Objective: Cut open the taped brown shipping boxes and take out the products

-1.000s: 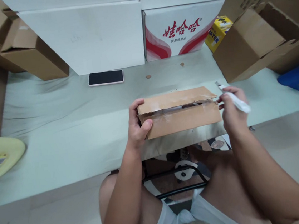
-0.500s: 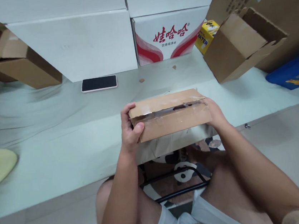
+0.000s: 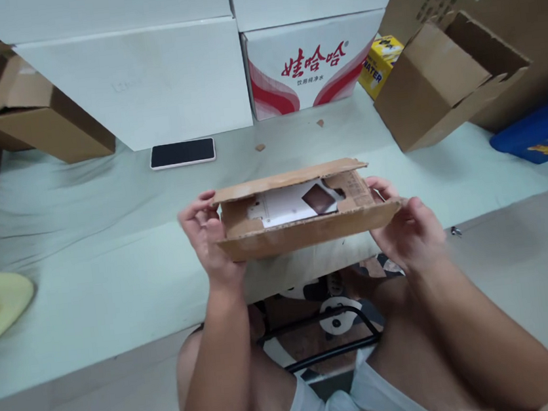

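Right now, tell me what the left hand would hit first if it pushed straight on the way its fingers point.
The left hand points right, so it would press into the near end of the cardboard box it already grips. Depth is hard to judge.

Matt brown cardboard box point(image 3: 307, 231)
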{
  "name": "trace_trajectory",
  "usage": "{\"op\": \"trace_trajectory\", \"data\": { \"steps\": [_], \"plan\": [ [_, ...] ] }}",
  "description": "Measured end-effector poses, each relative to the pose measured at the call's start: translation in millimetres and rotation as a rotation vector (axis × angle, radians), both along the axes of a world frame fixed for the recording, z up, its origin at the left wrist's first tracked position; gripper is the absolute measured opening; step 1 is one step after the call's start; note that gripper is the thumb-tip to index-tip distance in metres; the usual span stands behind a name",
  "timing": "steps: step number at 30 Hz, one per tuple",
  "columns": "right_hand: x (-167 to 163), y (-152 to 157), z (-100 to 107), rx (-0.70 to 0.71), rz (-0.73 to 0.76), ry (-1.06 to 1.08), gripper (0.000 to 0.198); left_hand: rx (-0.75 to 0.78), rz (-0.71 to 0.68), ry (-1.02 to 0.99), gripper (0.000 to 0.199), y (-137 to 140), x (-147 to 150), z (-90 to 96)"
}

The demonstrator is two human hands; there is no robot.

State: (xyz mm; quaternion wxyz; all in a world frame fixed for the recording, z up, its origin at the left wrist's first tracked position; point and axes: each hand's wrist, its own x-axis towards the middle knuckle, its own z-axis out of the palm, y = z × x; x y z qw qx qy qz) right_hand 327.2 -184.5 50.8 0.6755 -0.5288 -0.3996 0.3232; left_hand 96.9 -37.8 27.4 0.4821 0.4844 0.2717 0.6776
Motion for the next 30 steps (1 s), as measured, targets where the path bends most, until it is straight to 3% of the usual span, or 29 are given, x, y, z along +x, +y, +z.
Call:
{"op": "trace_trajectory", "data": {
  "steps": [3,7,10,13,16,23,26,28,30],
  "plan": [
    [0,3,-7,0.042,0.014,-0.038,0.051,0.050,0.006,0.056,0.039,5,-10,3.2],
    [5,-1,-15,0.034,0.038,-0.299,0.033,0.056,-0.133,0.302,0.048,10,-26,0.3],
    [7,-6,-16,0.029,0.093,-0.481,0.043,0.120,-0.274,0.471,0.063,11,-35,-0.6],
    [6,-8,-14,0.026,0.127,-0.565,0.053,0.218,-0.316,0.558,0.064,10,-38,-0.1],
    [3,-8,-12,0.056,0.079,-0.636,0.053,0.257,-0.282,0.499,0.060,8,-36,0.8],
    [11,-6,-5,0.130,-0.242,-0.599,0.047,0.211,-0.226,0.241,0.054,9,-27,3.4],
    [13,-11,10,0.194,-0.375,-0.606,0.037,0.231,-0.255,0.212,0.053,10,-25,4.6],
    [8,-16,33,0.274,-0.498,-0.663,0.023,0.247,-0.262,0.202,0.052,11,-25,5.0],
    [-2,-19,63,0.294,-0.470,-0.796,0.017,0.269,-0.269,0.200,0.051,11,-25,4.7]
  ]
}}
